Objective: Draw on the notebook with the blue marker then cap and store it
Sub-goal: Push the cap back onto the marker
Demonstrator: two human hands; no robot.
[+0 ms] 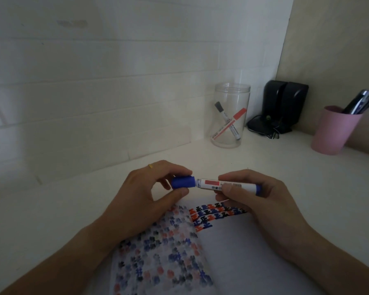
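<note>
Above the notebook (232,248) my left hand (141,201) pinches the blue cap (183,182) against the marker (226,185) gripped in my right hand (258,201), clear jar (230,116) and pink cup (334,130) beyond

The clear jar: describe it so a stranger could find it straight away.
Follow the white tiled wall to the right until it nears the corner of the desk. There the clear jar stands upright against the wall, left of the black speakers. Unlike the pink cup further right, it is see-through and shows two markers crossed inside.
</note>
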